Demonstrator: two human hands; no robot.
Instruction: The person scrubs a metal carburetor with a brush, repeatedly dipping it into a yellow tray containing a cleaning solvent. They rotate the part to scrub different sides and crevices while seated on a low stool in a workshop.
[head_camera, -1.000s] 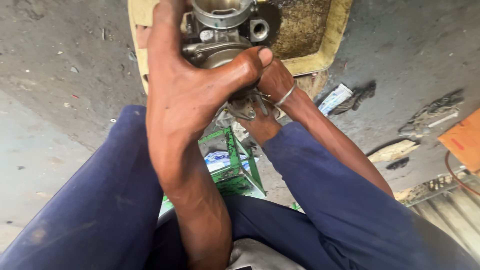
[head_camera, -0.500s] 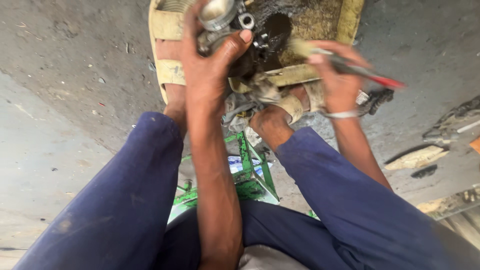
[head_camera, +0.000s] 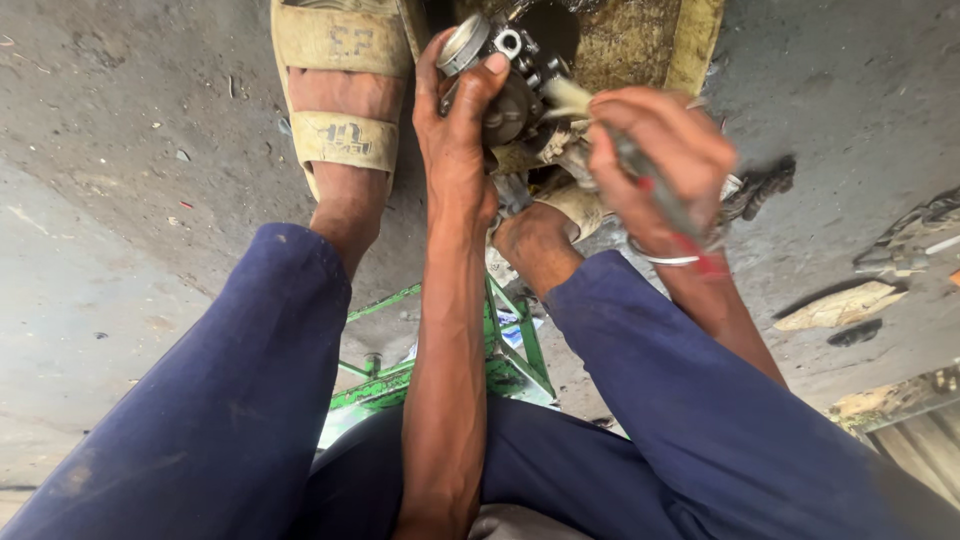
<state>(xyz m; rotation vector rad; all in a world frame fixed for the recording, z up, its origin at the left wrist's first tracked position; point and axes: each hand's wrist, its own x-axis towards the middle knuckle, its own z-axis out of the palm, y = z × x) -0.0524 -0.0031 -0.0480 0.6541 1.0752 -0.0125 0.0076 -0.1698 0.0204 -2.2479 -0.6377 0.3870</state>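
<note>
Head view, looking down past two knees in dark blue trousers (head_camera: 230, 400) to a grey concrete floor (head_camera: 120, 180). A flat, pale scrap of paper or card (head_camera: 838, 304) lies on the floor at the right, with a small dark piece just below it. Under the legs sits one green metal frame (head_camera: 440, 375), and a bit of blue and white packaging (head_camera: 512, 330) shows through its bars. Two tan sandals are in view: the left sandal (head_camera: 342, 80) has two wide straps with faded marks on them, and only a strap of the right sandal (head_camera: 580, 205) shows.

The left hand (head_camera: 455, 130) is wrapped tight around a grey metal engine part (head_camera: 500, 75), thumb pressed over its top. The part is chunky and grimy, with a round shiny opening at its upper left and small bolts and holes on its body. It is held up above a dirty yellow tray (head_camera: 690, 50), between the two feet.

The right hand (head_camera: 650, 160) is closed in a fist around one screwdriver (head_camera: 690, 235) with a red and black handle. The hand is blurred, and the tool's tip is hidden, so I cannot tell where it touches the part. One thin metal bangle (head_camera: 660, 258) circles the right wrist.
</note>
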